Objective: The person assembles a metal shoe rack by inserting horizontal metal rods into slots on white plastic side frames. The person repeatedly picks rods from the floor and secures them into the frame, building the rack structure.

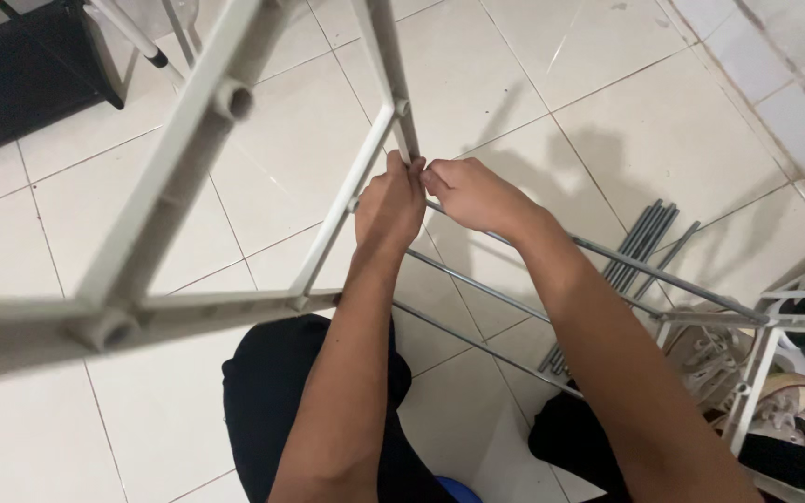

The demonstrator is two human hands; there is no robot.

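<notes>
Both hands (430, 200) pinch frame (376, 154) (open tiles (607, 112) beyond).

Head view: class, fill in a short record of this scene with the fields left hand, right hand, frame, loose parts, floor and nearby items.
left hand: left hand closed on the frame's upright bar
right hand: right hand fingertips pinching at the same joint
frame: pale plastic frame, tilted, with thin metal rods fixed across it
loose parts: bundle of spare rods lying on the floor
floor: white tiles
nearby items: shoes on a rack at right
</notes>
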